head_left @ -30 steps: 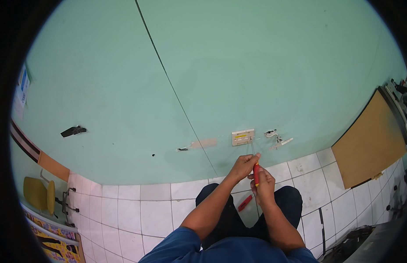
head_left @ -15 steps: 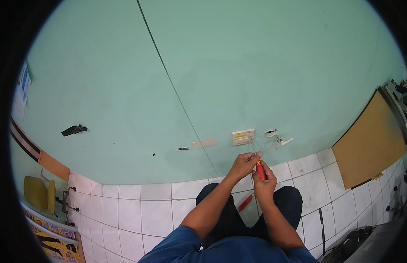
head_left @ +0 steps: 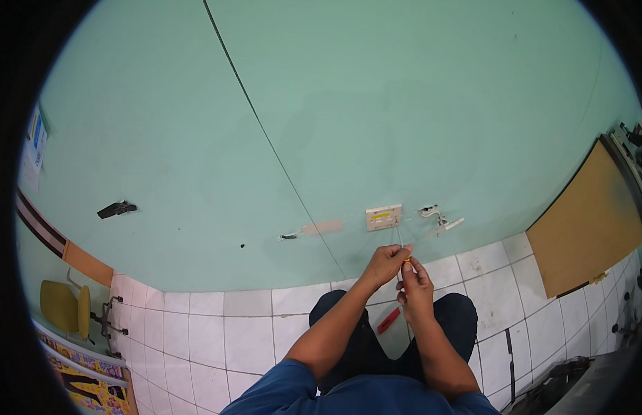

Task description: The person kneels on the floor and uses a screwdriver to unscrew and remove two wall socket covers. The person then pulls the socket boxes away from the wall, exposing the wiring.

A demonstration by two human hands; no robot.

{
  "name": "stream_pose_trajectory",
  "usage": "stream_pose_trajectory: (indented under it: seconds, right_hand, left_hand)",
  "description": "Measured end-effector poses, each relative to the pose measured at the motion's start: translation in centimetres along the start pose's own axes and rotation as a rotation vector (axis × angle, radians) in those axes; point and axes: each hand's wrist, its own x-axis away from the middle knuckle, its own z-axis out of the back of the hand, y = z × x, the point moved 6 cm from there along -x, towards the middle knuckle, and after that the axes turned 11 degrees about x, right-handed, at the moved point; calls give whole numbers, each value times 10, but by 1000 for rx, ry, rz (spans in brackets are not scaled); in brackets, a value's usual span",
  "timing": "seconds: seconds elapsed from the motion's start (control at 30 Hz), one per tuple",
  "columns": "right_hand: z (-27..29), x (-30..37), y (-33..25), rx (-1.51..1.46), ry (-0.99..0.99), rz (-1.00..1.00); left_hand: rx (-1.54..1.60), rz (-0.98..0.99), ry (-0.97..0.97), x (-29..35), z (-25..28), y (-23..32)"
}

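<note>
Room type: office-like interior, indicated by the castor chair (head_left: 59, 304) at lower left, white tiled floor (head_left: 248, 335) below, painted green wall (head_left: 404, 124) above.

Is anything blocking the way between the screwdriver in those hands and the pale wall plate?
Nothing visible does. From the left hand and right hand, the screwdriver points up to the lower right of the pale wall plate; whether its tip touches is too small to tell. The white fitting sits aside, to the right.

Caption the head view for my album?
Left hand and right hand on a screwdriver pointed at a pale wall plate.
</note>
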Motion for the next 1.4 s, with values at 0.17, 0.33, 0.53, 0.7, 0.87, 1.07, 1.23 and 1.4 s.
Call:
stream_pose_trajectory:
  seconds: [0.17,0.33,0.53,0.7,0.87,1.07,1.23,1.4]
  right_hand:
    - [4,-9,2,-15,-182,-129]
    - [3,-6,-13,247,2,160]
    - [1,-5,7,-185,-214,-249]
    - [-11,2,-21,429,117,580]
    - [0,-1,6,8,-95,-196]
    - [-6,0,-19,330,57,180]
    - [-10,2,5,-199,-165,-298]
    - [-9,4,-15,175,-17,96]
  left_hand:
    - [36,-45,-9,-8,8,0]
    - [-22,-32,-4,-5,0,-2]
    - [-23,7,98,-5,6,3]
    - [79,-40,230,-15,15,5]
    - [224,18,290,-18,16,2]
    - [326,19,311,-19,15,6]
    - [383,88,291,-17,16,-10]
    - [624,127,264,-26,23,-22]
